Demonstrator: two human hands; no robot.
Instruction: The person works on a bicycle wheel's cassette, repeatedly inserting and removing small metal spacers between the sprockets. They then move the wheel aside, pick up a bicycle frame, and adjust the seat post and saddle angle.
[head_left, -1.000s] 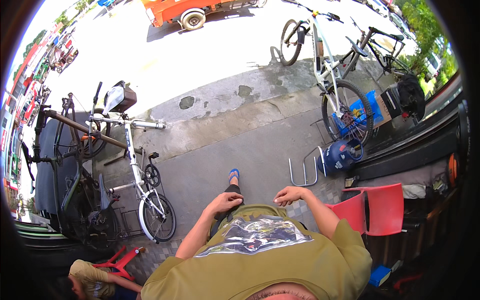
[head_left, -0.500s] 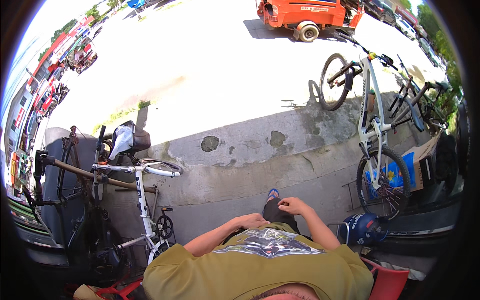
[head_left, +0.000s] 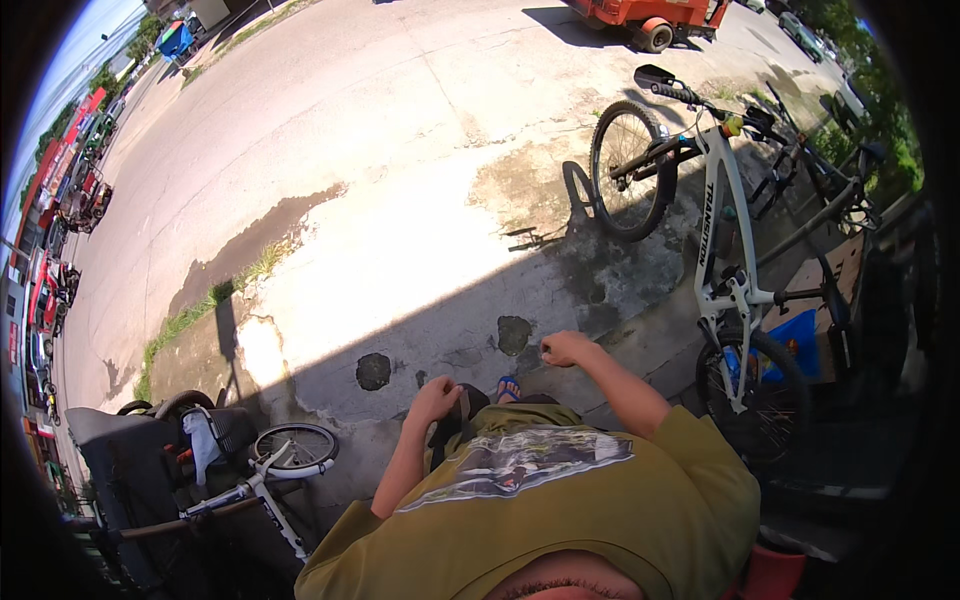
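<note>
My left hand [head_left: 436, 399] hovers by my left thigh with its fingers curled in, beside the dark cloth of my trousers [head_left: 470, 404]. Nothing shows between those fingers. Farther right and a little forward, my right hand [head_left: 567, 348] is raised in a loose fist, apart from everything around it, and no object shows in it. Between the two hands a foot in a blue flip-flop [head_left: 508, 388] rests on the concrete. My olive T-shirt [head_left: 560, 510] fills the lower middle.
At right stands a white mountain bike [head_left: 712, 215], with a cardboard box [head_left: 835, 280] and a blue bag [head_left: 798, 342] behind it. A white folding bike [head_left: 272, 505] is at lower left. A red chair [head_left: 775, 574] shows behind me; an orange vehicle [head_left: 655, 20] is parked on the road.
My view has tilted and shifted. Both hands have lifted away from my lap and moved farther apart, the right one forward. My body has risen forward off the red chair.
</note>
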